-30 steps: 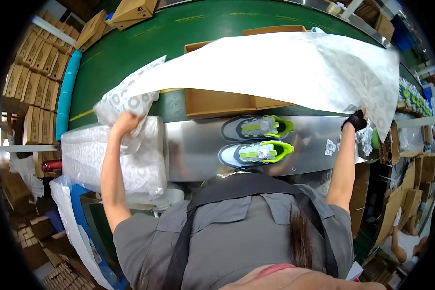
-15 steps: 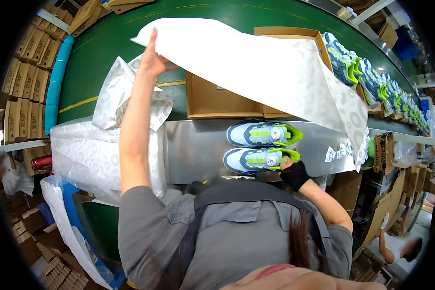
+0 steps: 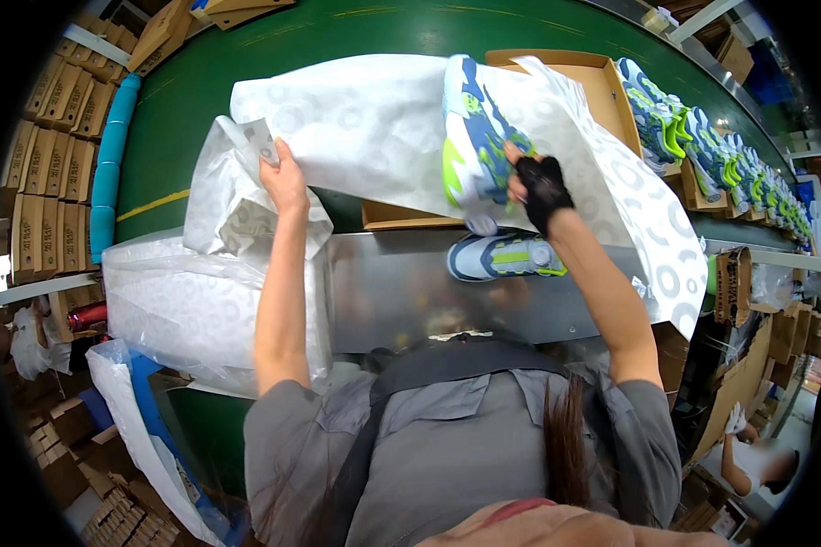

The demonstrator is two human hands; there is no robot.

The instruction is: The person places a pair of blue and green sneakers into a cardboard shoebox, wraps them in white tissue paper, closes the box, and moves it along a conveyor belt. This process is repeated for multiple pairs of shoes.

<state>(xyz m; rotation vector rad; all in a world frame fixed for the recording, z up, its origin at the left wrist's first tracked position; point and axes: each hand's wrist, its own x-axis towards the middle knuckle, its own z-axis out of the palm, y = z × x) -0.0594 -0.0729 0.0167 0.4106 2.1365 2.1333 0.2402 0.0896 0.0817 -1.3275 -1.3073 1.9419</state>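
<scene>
My right hand, in a black fingerless glove, grips a blue, white and lime sneaker and holds it on its side above a sheet of patterned white tissue paper. That sheet drapes over an open cardboard shoebox and hides most of its inside. On the metal work surface lies the matching sneaker, below the box. My left hand is closed, with thumb and fingers pinching tissue paper by the crumpled sheets at the left.
A plastic-wrapped stack of tissue paper lies at the left of the work surface. Behind runs a green conveyor belt. Several more sneakers stand in boxes along the right. Cardboard boxes fill a rack at far left. Another person is at lower right.
My right hand has lifted one sneaker from the metal surface up over the tissue paper. My left hand has come down and nearer, and the raised sheet has settled over the box.
</scene>
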